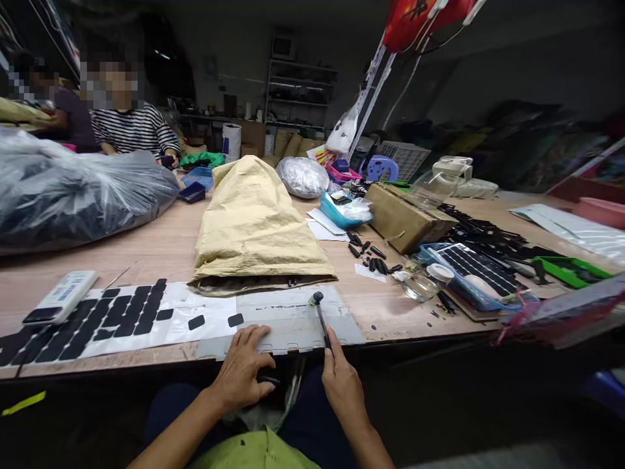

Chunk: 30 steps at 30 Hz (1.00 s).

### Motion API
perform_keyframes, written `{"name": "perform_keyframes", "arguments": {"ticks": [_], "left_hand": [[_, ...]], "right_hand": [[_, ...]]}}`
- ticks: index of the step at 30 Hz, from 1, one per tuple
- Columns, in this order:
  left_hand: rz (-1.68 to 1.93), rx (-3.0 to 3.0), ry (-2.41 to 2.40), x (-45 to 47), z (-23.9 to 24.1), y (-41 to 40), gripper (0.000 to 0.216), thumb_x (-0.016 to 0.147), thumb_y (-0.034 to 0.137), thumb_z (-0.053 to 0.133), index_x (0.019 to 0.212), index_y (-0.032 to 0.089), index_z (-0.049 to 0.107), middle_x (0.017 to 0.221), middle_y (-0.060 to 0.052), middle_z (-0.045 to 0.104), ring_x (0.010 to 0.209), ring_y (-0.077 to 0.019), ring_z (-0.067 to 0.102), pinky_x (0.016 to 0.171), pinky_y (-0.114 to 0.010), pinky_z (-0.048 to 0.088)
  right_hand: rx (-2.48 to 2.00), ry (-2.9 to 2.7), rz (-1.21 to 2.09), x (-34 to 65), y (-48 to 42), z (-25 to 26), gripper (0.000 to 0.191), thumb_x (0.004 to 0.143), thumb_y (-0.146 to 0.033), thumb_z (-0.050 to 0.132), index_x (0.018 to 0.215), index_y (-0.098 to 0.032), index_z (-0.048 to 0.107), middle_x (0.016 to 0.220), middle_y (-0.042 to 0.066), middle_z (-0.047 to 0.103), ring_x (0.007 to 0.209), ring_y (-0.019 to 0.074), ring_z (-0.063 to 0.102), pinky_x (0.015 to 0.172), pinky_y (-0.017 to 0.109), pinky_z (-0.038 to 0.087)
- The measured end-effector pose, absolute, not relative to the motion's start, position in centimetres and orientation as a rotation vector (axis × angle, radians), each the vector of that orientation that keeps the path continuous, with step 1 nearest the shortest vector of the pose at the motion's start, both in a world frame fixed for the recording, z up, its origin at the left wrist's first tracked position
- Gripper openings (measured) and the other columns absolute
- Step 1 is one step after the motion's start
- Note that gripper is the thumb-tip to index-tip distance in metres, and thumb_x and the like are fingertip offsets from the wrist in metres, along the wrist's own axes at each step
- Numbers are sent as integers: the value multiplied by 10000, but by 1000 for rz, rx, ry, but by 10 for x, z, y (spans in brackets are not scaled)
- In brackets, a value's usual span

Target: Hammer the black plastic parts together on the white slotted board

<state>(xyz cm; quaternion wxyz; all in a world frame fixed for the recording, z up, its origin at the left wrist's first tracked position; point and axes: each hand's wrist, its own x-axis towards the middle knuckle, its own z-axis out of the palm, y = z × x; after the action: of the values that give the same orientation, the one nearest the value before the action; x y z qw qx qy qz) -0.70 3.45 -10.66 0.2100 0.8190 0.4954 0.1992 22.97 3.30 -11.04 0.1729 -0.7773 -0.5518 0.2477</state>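
Note:
My left hand (243, 370) rests on the near edge of a grey mat (293, 322) at the table's front, pinching a small black part (268, 380) between thumb and fingers. My right hand (342, 381) grips the handle of a small black hammer (319, 312), whose round head lies on the mat. A white sheet with several black adhesive pads (112, 319) lies to the left of the mat. Two loose pads (215, 320) sit near the mat's left edge.
A tan sack (254, 221) lies behind the mat. A large clear bag of dark parts (73, 192) fills the left. A remote-like device (61, 298), cardboard box (403, 218), solar panel tray (476, 270) and black parts are on the right. Two people sit at the far left.

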Motion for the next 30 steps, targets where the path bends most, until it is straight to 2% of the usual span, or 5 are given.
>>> {"name": "perform_keyframes", "arguments": {"ticks": [5, 8, 16, 23, 30], "left_hand": [[751, 2213, 1428, 8, -90, 59, 159, 727, 270, 735, 879, 231, 707, 1155, -74, 623, 1126, -289, 508, 967, -469, 412], [850, 2187, 1506, 25, -81, 97, 148, 842, 267, 609, 946, 201, 691, 989, -72, 643, 966, -234, 555, 871, -403, 461], [516, 2493, 1619, 87, -83, 195, 394, 885, 294, 558, 1268, 200, 583, 1391, -119, 498, 1194, -302, 490, 953, -453, 458], [504, 2574, 1667, 109, -104, 220, 472, 936, 325, 477, 1374, 152, 501, 1496, -151, 414, 1345, -308, 384, 1109, -472, 325], [545, 2447, 1760, 101, -105, 222, 578, 962, 402, 415, 1488, 171, 358, 1447, -144, 476, 1225, -307, 501, 1014, -474, 431]], "right_hand": [[-2191, -1552, 709, 230, 32, -110, 563, 965, -374, 245, 1520, -315, 324, 1141, 71, 711, 935, 241, 696, 745, 303, 499], [-2188, -1559, 698, 231, 32, -111, 566, 960, -369, 255, 1518, -310, 332, 1133, 68, 715, 924, 235, 703, 729, 293, 508], [-2093, -1546, 744, 237, 33, -124, 580, 955, -390, 234, 1510, -276, 359, 1295, 81, 645, 1059, 238, 678, 826, 315, 525], [-1956, -1518, 722, 243, 32, -139, 577, 960, -400, 249, 1495, -239, 392, 1359, 75, 600, 1142, 207, 646, 870, 280, 531], [-1933, -1446, 651, 239, 29, -147, 544, 973, -440, 285, 1473, -278, 426, 1292, 74, 650, 1024, 209, 693, 802, 285, 554]]}}
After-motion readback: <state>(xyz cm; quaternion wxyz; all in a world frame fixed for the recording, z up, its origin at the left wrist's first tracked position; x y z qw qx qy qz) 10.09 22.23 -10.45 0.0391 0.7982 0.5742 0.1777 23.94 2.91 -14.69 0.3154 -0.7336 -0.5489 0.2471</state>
